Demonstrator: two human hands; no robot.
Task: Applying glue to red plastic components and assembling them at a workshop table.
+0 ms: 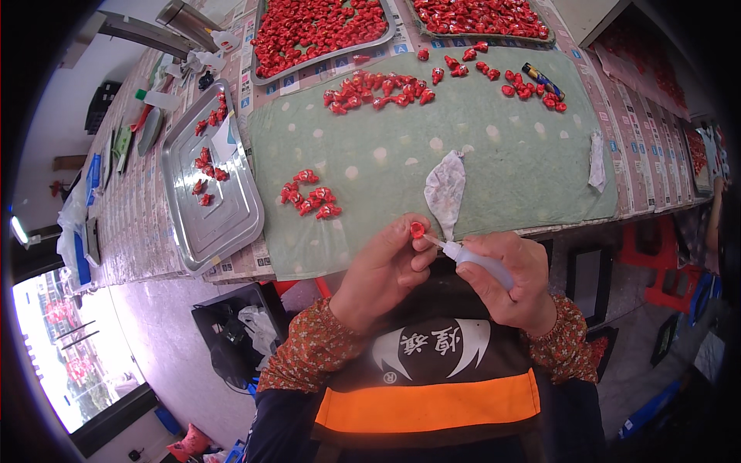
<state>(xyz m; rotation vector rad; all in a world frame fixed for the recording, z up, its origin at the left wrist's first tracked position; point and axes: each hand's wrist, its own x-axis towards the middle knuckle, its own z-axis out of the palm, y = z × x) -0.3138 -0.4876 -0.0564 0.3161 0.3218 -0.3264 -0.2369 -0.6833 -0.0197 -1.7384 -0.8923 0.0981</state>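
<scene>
Between the fingertips of my left hand [390, 262] is a small red hollow piece [417, 229], its opening turned toward my right hand. My right hand [513, 274] is wrapped round a translucent squeeze bottle [485, 264] with a thin nozzle [434, 240]. The nozzle's tip is close to the red piece; whether they touch I cannot tell. Just beyond my hands a crumpled whitish cloth [446, 189] lies on the green spotted mat [525, 177]. A small group of red figures [310, 196] sits on the mat to the left, and a larger group [378, 90] lies farther back.
Two trays heaped with red pieces, one at the back [390, 35] and one at the back right [552, 37], border the mat. A metal tray [231, 247] with several pieces stands left. A dark battery-like cylinder [543, 81] and a white strip [597, 162] lie right.
</scene>
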